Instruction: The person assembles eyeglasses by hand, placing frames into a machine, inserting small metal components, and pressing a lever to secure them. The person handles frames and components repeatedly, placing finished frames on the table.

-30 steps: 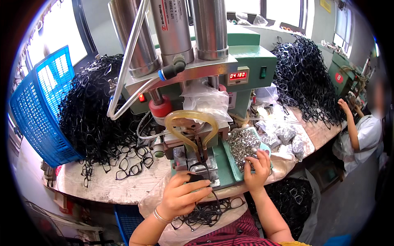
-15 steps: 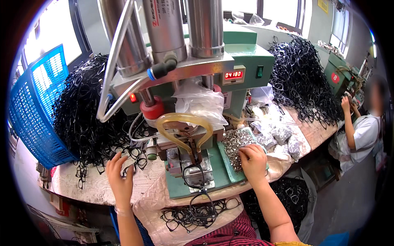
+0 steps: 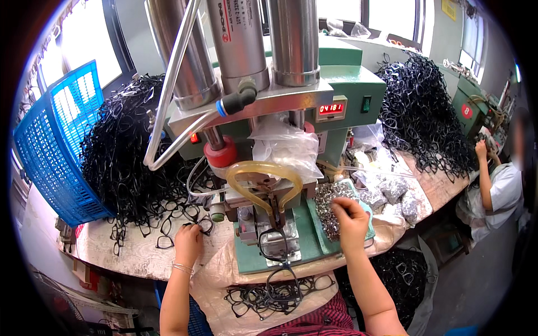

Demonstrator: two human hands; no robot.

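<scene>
My left hand [image 3: 189, 242] is on the table at the left of the machine. Its fingers are curled closed on a black eyeglass frame [image 3: 166, 227] at the near edge of the loose ones. My right hand [image 3: 350, 225] is over a green tray [image 3: 321, 238] heaped with small shiny metal parts [image 3: 330, 203]. Its thumb and fingertips are pinched together; anything between them is too small to make out. Between my hands, another black eyeglass frame [image 3: 284, 267] stands upright in the machine's metal fixture [image 3: 291, 242], one rim hanging over the front edge.
The green press [image 3: 356, 92] carries metal cylinders [image 3: 241, 42] and a curved yellowish tube [image 3: 263, 166]. Heaps of black frames [image 3: 123, 151] rise on both sides, beside a blue basket [image 3: 61, 151]. More frames [image 3: 252, 302] lie on my lap cloth. Another person [image 3: 499, 190] works at far right.
My left hand has moved right and down to the table, its spread fingers closing on a frame. My right hand's fingertips have come up slightly from the metal parts. The view has shifted a little.
</scene>
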